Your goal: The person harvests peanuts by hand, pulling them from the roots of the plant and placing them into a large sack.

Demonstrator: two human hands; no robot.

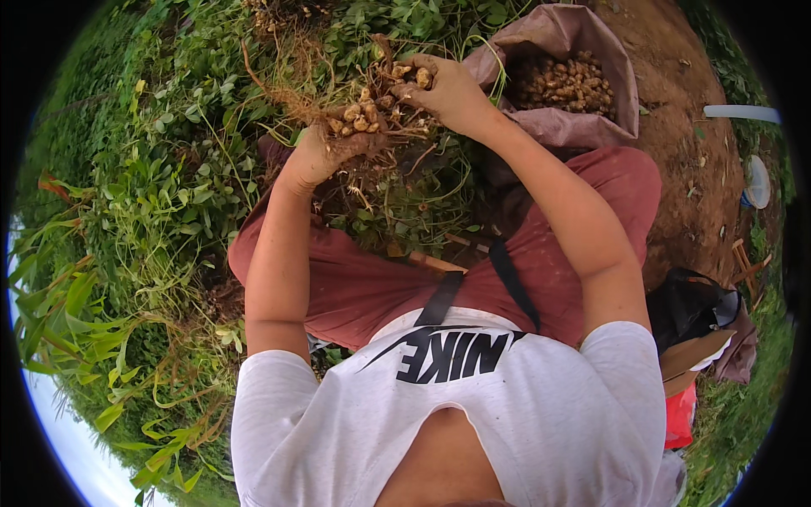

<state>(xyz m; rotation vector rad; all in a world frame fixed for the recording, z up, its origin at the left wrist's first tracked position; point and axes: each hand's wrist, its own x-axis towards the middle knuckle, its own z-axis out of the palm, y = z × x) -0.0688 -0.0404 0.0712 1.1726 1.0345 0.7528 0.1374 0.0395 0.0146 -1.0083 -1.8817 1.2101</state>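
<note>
Soil-stained fingers of my left hand [323, 155] are closed around the roots of a peanut plant, and several peanut pods [356, 117] cluster over that palm. My right hand [453, 95] grips pods at the other side of the same root cluster, with one peanut pod [424, 78] showing between thumb and fingers. Thin brown roots [298, 104] trail off to the left of the bunch. Just right of my right hand stands a woven sack [570, 130] with its mouth rolled wide. Many harvested peanuts [564, 85] lie inside it.
Uprooted leafy peanut plants [209, 171] heap in front and to the left. Bare brown soil [684, 165] runs along the right. A black bag [687, 307] and a cardboard box [694, 361] sit behind my right knee. A white pipe-like piece [741, 113] juts in at far right.
</note>
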